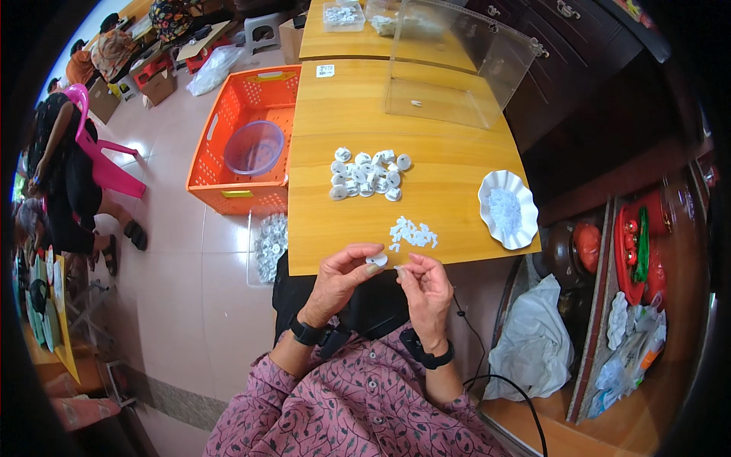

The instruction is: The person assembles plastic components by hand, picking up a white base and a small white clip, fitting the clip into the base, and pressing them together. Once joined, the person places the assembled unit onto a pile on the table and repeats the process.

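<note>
Head view shows a yellow wooden table (426,129) running away from the person, its near edge just above both hands. An orange basket (244,137) stands close against the table's left side, and a clear plastic box (457,68) sits tipped at the far end, so the open room lies in the middle and along the near edge. A white scalloped dish (508,209) rests near the right edge. A cluster of white round caps (367,174) lies mid-table, with a smaller heap of tiny white bits (413,232) nearer the hands. The left hand (340,283) pinches one white cap (376,260) at its rim; it looks light, stiff and smooth, likely to slip. The right hand (426,293) pinches narrowly on something too small to tell.
</note>
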Demonstrator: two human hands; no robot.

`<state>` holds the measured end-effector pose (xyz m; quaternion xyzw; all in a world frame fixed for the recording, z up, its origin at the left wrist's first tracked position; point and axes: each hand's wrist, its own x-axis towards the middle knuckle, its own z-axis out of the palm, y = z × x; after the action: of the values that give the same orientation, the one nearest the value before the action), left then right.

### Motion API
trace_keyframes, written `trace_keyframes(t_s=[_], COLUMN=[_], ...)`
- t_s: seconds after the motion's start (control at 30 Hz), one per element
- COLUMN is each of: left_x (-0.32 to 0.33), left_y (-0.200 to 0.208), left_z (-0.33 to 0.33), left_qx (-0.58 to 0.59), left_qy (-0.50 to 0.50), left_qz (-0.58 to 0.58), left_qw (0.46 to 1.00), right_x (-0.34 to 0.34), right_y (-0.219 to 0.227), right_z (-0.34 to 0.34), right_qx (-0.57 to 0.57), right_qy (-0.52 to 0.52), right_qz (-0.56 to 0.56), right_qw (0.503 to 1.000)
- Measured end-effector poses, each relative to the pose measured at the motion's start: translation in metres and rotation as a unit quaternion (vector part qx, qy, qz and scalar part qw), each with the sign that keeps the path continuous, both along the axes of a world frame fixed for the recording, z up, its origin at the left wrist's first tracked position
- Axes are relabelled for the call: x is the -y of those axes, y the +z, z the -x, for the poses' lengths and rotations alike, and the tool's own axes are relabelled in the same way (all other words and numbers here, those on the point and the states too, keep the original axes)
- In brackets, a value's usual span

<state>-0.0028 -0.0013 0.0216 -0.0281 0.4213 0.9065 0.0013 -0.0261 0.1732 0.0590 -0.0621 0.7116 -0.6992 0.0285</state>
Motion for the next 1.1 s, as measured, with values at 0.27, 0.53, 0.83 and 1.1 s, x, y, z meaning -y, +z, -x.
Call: trace_keyframes(t_s=[0.27,0.53,0.83,1.1], left_x=[0.007,0.011,0.017,0.016], left_y=[0.003,-0.002,-0.005,-0.003], left_z=[-0.008,-0.014,-0.015,-0.018], left_qx=[-0.033,-0.022,-0.056,-0.008], left_qy=[0.004,-0.031,-0.043,-0.051], left_qz=[0.051,0.049,0.114,0.053], left_qw=[0.998,0.998,0.991,0.997], right_x=[0.013,0.02,0.022,0.022], right_y=[0.006,0.017,0.013,0.01], right_z=[-0.005,-0.009,-0.009,-0.007], right_qx=[-0.081,-0.146,-0.193,-0.255], right_qy=[-0.009,-0.007,-0.004,0.004], right_qz=[-0.08,-0.192,-0.21,-0.242], right_qw=[0.993,0.97,0.958,0.936])
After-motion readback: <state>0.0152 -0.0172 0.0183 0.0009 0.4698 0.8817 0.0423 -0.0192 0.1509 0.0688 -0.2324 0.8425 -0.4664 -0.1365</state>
